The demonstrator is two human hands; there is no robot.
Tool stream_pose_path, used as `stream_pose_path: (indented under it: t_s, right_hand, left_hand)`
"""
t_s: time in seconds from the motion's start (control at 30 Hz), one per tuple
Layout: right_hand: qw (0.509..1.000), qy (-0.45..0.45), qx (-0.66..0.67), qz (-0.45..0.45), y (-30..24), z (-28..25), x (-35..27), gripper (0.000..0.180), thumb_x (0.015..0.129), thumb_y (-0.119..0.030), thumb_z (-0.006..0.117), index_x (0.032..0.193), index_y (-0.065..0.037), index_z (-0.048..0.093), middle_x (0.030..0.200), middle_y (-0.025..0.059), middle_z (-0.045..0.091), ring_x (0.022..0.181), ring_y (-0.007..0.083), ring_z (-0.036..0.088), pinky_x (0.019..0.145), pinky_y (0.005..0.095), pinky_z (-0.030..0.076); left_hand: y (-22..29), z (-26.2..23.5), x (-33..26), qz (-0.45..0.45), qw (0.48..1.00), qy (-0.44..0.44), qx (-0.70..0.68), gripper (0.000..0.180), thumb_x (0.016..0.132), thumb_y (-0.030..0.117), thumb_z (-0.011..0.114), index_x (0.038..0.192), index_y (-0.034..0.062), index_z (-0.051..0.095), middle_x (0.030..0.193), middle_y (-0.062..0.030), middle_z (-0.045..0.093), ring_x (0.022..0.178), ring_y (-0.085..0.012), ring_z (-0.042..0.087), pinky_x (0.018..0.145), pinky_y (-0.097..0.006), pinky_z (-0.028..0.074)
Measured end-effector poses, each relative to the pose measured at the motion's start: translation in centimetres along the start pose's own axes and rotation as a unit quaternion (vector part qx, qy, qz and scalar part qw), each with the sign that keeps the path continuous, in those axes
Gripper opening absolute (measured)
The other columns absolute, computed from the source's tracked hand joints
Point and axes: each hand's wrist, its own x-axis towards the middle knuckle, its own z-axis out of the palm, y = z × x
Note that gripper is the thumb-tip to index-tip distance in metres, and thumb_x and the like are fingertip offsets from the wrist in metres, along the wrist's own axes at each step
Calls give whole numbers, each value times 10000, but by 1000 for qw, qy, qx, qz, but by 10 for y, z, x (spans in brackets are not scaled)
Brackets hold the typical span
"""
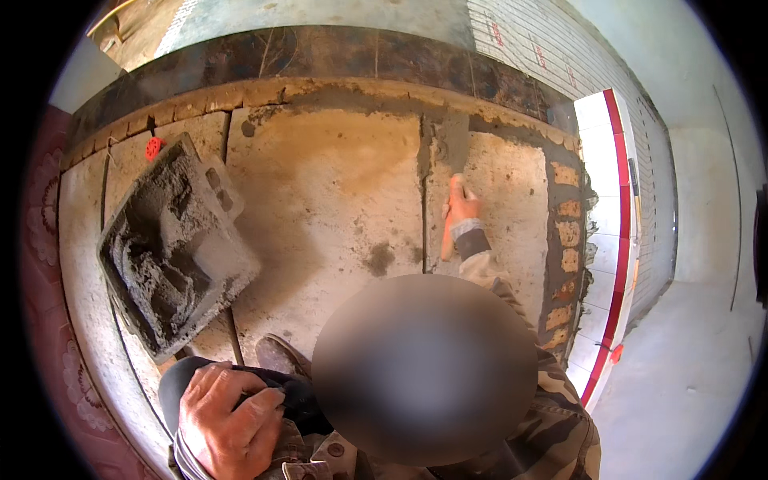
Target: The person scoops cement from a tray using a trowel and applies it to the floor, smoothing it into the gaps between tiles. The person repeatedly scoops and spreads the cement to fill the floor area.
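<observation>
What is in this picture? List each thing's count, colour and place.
Tub: one, dark grey, left.
Mortar: one heap, grey, in the tub.
Disc: one, red, beside the tub's top.
Trowel: one, grey with orange handle, right of centre.
Slabs: several, pale beige, middle.
Bricks: several, tan, right of the slabs.
White tiles: several, red-banded, right.
Dark tiles: several, brown-black, top.
Lined sheeting: one stretch, white, upper right.
Patterned cover: one, pinkish, left rim.
Shoe: one, brown, lower left.
Left knee: one, dark-trousered, lower left.
Right sleeve: one, camouflage, lower right.
Left hand: one, bare, over the left knee.
Right hand: one, bare, holding the trowel.
</observation>
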Motion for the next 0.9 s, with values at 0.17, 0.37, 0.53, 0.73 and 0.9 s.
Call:
stream_pose_path:
  t_s: [0.17,0.37,0.53,0.73,0.9]
  right_hand:
    - [989,59,-96,-99,24,13,33,398,1010,-371,672,1044,23,706,663,45,617,519,139,525,492,369,419]
    - [948,53,-161,-270,10,-19,68,277,1013,-206,668,1208,-10,650,665,12,578,504,115,523,444,341,411]
    - [954,17,-76,-290,-35,21,-14,245,984,-144,674,1176,8,681,775,-5,607,645,74,535,546,280,431]
    - [940,101,-206,-252,-32,53,-35,313,1010,-233,656,1201,9,710,845,125,715,795,190,675,696,360,537]
    - [892,98,-323,-300,8,14,-7,386,1014,-289,641,1196,47,700,1065,248,748,971,351,725,849,415,559]
  left_hand:
    - [-9,4,3,6,1000,-15,-5,248,644,32,754,886,17,705,843,-128,650,730,-344,627,687,-458,482]
    - [-14,9,7,20,999,-6,-35,263,626,53,766,881,24,709,847,-122,654,751,-340,641,710,-458,500]
    - [-13,2,-4,-5,1000,-9,-12,272,619,58,763,885,28,709,842,-120,650,752,-343,637,714,-461,502]
    - [-10,7,3,18,1000,-2,-15,279,616,60,760,889,31,708,836,-116,643,749,-346,631,704,-460,498]
    - [-3,2,-1,40,999,-15,-20,280,621,57,752,896,30,709,847,-121,641,749,-342,630,701,-458,500]
